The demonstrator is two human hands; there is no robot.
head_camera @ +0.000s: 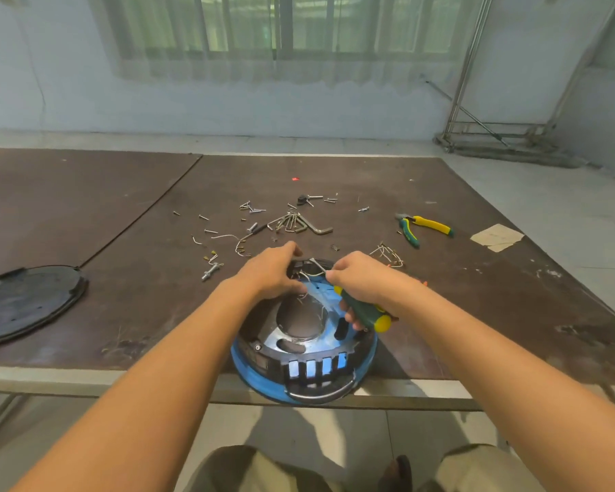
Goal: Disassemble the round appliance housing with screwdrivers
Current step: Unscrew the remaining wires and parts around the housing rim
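The round appliance housing (304, 353), blue with a black slotted rim and a shiny metal dome inside, lies at the table's front edge and overhangs it slightly. My left hand (268, 273) grips the housing's far rim, fingers curled over the edge. My right hand (361, 282) holds a screwdriver (364, 312) with a green and yellow handle; its shaft points toward the far inner part of the housing, among thin white wires (308, 278). The tip is hidden by my fingers.
A black round cover (25, 305) lies at the left. Loose screws (253, 207), a bunch of hex keys (297, 223), wire scraps (387, 255), yellow-green pliers (423, 229) and a paper scrap (496, 237) lie on the brown table (121, 278) beyond the housing.
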